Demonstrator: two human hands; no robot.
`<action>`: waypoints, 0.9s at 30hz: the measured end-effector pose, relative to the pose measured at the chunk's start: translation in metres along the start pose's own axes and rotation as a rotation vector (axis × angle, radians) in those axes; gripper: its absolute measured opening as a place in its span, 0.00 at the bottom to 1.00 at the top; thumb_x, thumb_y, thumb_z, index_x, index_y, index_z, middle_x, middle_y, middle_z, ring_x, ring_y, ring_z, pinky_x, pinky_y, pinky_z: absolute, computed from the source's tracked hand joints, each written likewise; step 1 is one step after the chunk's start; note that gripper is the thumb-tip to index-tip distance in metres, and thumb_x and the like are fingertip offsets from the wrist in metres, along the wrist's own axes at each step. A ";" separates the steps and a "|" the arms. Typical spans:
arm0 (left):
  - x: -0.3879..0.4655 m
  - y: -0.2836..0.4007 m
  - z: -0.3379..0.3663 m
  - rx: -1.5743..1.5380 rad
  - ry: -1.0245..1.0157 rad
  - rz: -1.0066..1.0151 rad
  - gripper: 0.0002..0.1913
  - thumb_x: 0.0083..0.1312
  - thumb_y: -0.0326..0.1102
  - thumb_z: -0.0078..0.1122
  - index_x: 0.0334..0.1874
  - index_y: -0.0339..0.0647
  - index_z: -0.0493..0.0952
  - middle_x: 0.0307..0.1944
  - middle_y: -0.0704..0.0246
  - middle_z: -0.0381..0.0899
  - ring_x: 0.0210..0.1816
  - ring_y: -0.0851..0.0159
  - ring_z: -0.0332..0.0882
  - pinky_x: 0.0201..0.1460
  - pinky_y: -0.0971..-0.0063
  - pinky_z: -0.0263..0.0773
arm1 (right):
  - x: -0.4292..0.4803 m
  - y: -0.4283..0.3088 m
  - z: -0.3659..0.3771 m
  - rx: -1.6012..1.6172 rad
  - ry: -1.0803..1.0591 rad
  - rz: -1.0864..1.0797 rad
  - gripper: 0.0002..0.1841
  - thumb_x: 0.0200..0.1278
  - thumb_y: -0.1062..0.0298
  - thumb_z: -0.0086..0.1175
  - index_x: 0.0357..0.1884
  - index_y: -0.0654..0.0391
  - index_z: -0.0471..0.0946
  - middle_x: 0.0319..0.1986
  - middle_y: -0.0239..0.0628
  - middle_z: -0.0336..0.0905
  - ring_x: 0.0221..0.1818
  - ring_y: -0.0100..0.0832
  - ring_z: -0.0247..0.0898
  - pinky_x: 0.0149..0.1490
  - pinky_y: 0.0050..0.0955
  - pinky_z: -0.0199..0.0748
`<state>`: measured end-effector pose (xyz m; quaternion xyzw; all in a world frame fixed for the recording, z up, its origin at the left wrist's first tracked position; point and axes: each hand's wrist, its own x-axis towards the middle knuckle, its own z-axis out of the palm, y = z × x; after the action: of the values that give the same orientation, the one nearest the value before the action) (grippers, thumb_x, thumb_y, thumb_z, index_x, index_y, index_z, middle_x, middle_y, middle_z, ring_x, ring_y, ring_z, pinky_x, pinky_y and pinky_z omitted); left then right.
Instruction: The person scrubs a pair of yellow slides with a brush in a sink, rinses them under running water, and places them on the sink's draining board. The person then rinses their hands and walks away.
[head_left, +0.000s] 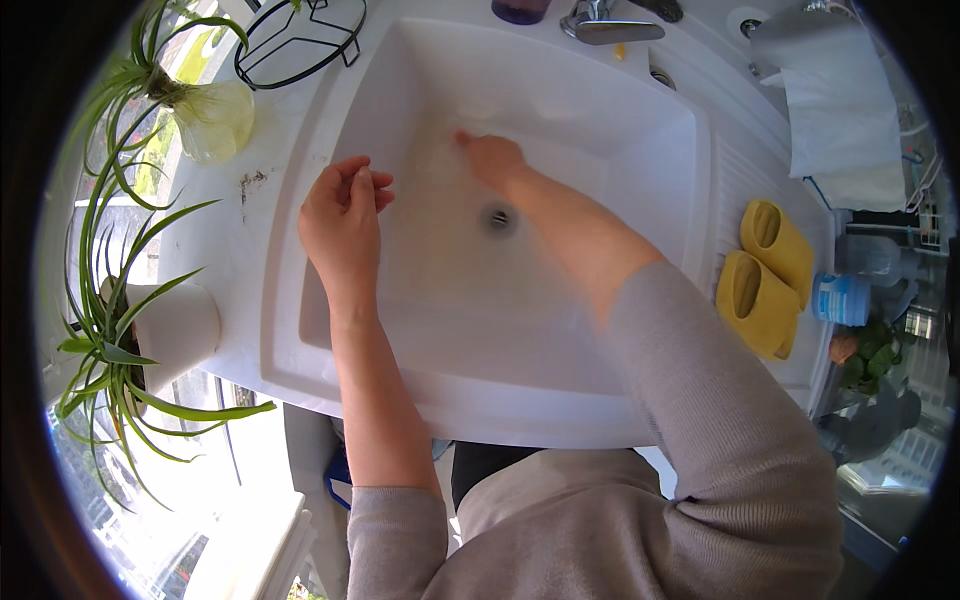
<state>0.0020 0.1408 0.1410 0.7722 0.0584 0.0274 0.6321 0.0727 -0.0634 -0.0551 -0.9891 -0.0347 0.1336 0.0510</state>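
My left hand (345, 214) hovers over the left rim of the white sink (705, 187). Its fingers are loosely curled and slightly apart, and I see nothing in them. Inside the basin, my right hand (493, 159) reaches low towards the far left part, beyond the drain (499, 218). Motion blur and the hand's angle hide its fingers, so whether it holds anything is unclear. The basin floor around it looks faintly brownish, as if under cloudy water. A chrome faucet (615, 31) stands at the back rim, its lever pointing right.
A pair of yellow slippers (759, 304) rests on the ribbed ledge at right, near a blue-labelled container (841, 298). Left are a glass vase (217, 124) with a plant, a white pot (176, 330), a black wire stand (300, 45) and dark crumbs (251, 184). White cloth (844, 112) hangs at upper right.
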 end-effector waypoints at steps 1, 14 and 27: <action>0.000 0.001 0.001 -0.006 0.002 -0.003 0.09 0.66 0.26 0.48 0.41 0.30 0.77 0.28 0.65 0.81 0.27 0.73 0.79 0.33 0.81 0.75 | -0.004 0.023 -0.016 -0.092 -0.004 -0.023 0.21 0.70 0.66 0.35 0.64 0.45 0.62 0.32 0.42 0.80 0.34 0.46 0.78 0.37 0.42 0.75; 0.003 0.007 -0.002 -0.057 0.049 0.025 0.09 0.65 0.26 0.47 0.40 0.29 0.77 0.27 0.65 0.82 0.26 0.72 0.79 0.34 0.81 0.76 | -0.023 0.078 -0.104 -0.722 -0.124 -0.423 0.28 0.61 0.72 0.45 0.65 0.41 0.63 0.24 0.34 0.79 0.28 0.36 0.77 0.30 0.35 0.72; 0.005 0.003 -0.007 -0.069 0.121 0.029 0.10 0.65 0.27 0.47 0.39 0.30 0.77 0.27 0.65 0.82 0.27 0.72 0.79 0.35 0.81 0.76 | -0.019 0.053 -0.038 0.010 -0.146 -0.066 0.24 0.66 0.71 0.38 0.64 0.40 0.63 0.43 0.45 0.77 0.43 0.44 0.74 0.45 0.36 0.72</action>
<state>0.0064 0.1479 0.1449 0.7478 0.0843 0.0855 0.6530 0.0678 -0.1210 -0.0191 -0.9748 -0.0701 0.2039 0.0575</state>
